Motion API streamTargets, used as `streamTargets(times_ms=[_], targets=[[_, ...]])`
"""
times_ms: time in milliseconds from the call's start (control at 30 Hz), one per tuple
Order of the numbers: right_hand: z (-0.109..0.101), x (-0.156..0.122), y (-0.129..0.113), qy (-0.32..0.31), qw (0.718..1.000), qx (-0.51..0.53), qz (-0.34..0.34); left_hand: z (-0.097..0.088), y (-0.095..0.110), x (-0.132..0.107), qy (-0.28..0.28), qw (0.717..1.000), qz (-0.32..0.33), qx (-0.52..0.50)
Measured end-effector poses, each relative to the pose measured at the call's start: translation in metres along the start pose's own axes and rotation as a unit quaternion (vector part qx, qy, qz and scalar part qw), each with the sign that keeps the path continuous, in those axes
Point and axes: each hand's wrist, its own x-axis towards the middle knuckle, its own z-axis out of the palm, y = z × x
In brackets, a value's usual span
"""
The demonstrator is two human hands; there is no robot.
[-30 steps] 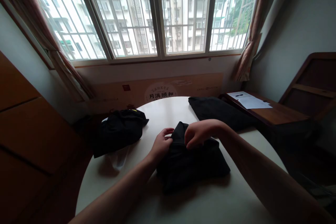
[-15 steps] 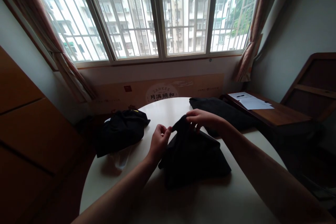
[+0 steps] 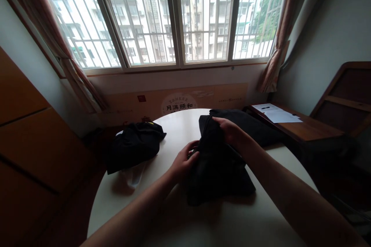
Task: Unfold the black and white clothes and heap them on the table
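Observation:
A black folded garment (image 3: pixel 220 173) lies in the middle of the round white table (image 3: pixel 176 216). My right hand (image 3: pixel 230 131) grips its top edge and holds that part lifted above the table. My left hand (image 3: pixel 184 164) presses against the garment's left side, fingers curled into the cloth. Most of the garment still rests on the table in front of me.
A second dark bundle (image 3: pixel 135 144) with white cloth under it sits at the table's left edge. Another black garment (image 3: pixel 249 125) lies flat at the far right. A wooden side table (image 3: pixel 304 127) holds papers (image 3: pixel 275 115). A window and curtains stand behind.
My right hand has pulled the garment's top edge up and away from me, toward the far right. My left hand moved down onto the garment's left side.

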Motion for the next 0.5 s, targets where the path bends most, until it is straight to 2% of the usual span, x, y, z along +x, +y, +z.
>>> streamTargets(times_ms=[67,133,233,300,333,400,433,500], targets=[[-0.002,-0.005,-0.003,-0.004,0.999,-0.028,-0.031,0.001,0.000,-0.003,-0.039,0.998,0.035,0.035],[-0.003,-0.014,-0.009,-0.008,0.998,-0.039,-0.043,0.005,0.001,-0.007,-0.049,0.994,0.052,0.080],[-0.005,-0.032,-0.027,-0.029,0.997,-0.059,-0.041,0.008,0.000,-0.007,0.002,0.994,0.009,0.113],[-0.009,-0.046,-0.045,-0.096,0.983,-0.154,-0.023,0.002,-0.001,-0.003,0.064,0.993,-0.036,0.092],[-0.013,-0.052,-0.055,-0.139,0.963,-0.230,-0.004,-0.003,0.000,0.001,0.103,0.991,-0.053,0.066],[-0.020,-0.063,-0.069,-0.196,0.900,-0.387,0.037,-0.017,0.005,0.008,0.192,0.979,-0.067,-0.012],[-0.023,-0.067,-0.074,-0.196,0.868,-0.454,0.043,-0.025,0.011,0.012,0.233,0.968,-0.067,-0.058],[-0.028,-0.074,-0.079,-0.131,0.829,-0.544,0.007,-0.038,0.032,0.020,0.288,0.947,-0.053,-0.133]])
